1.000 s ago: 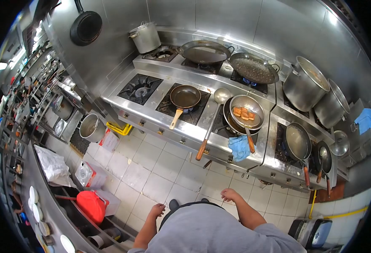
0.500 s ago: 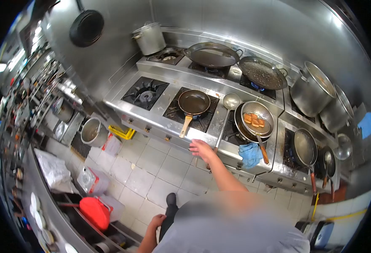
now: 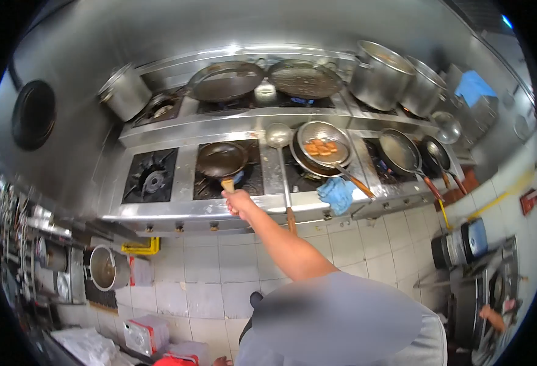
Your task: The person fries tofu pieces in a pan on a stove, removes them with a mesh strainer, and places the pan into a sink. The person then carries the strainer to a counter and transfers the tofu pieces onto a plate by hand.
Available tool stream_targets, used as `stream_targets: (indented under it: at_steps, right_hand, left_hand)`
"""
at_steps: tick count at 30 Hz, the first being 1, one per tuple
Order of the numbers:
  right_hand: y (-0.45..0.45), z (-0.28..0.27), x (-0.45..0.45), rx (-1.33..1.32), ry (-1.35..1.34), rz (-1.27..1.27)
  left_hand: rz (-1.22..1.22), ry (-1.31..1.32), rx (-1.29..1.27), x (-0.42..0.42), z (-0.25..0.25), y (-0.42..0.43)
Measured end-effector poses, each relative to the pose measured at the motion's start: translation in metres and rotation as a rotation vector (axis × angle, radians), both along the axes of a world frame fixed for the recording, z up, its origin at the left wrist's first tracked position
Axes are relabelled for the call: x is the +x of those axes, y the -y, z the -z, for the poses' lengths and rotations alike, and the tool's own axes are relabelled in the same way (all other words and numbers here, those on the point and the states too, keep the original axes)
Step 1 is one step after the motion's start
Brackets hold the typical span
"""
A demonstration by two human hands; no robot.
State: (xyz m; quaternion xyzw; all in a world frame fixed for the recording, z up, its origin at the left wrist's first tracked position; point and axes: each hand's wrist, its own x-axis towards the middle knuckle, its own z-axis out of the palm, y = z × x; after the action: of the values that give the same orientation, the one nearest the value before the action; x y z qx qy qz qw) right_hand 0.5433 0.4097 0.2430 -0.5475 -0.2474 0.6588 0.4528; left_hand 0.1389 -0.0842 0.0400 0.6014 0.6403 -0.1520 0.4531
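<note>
My right hand (image 3: 238, 203) is closed around the pale handle of a small frying pan (image 3: 222, 160), which sits over a front burner with a flame showing beneath. Only part of my left hand (image 3: 221, 361) shows at the bottom edge, its fingers too small to read. Right of the pan a long-handled ladle (image 3: 278, 136) lies on the stove top. Beside it a strainer (image 3: 324, 135) with several browned pieces (image 3: 321, 147) rests over a pan. A blue cloth (image 3: 336, 195) hangs by the stove's front edge.
Two wide pans (image 3: 225, 81) (image 3: 305, 79) and tall pots (image 3: 381, 76) stand on the rear burners. More pans (image 3: 399, 151) are at the right. A bucket-like pot (image 3: 109, 268) stands lower left. Another person's hand (image 3: 493, 318) shows at the lower right.
My right hand has gone from beside my body to the frying pan's handle and closed on it. The view has turned, and my left hand is now mostly out of frame.
</note>
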Motion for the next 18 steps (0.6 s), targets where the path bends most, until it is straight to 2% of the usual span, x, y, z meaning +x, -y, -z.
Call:
stream_targets:
  at_steps: [2,4,6,8,10,12,16,18]
  right_hand:
    - [0.05,-0.02,0.019,0.074,0.063,-0.091]
    - [0.113,-0.038,0.048,0.106,0.166,-0.278]
    - [0.182,-0.04,0.073,0.116,0.169,-0.351]
    - [0.256,-0.046,0.104,0.013,0.182,-0.41]
    - [0.334,-0.045,0.134,-0.013,0.157,-0.397]
    - [0.408,-0.071,0.158,-0.072,0.134,-0.293]
    - [0.533,-0.045,0.192,-0.19,0.094,-0.023]
    - [0.585,-0.028,0.201,-0.254,0.074,0.24]
  left_hand:
    - [-0.068,0.102,-0.019,-0.002,0.0,-0.036]
    - [-0.186,0.297,-0.029,0.005,0.0,-0.075]
    - [-0.321,0.484,-0.097,0.022,-0.003,-0.114]
    - [-0.597,0.367,-0.353,0.059,0.0,-0.166]
    - [-0.466,0.363,-0.383,0.091,0.007,-0.203]
    - [-0.374,0.346,-0.399,0.131,-0.002,-0.22]
    - [-0.213,0.318,-0.439,0.21,-0.021,-0.208]
    - [0.089,0.265,-0.455,0.247,-0.021,-0.188]
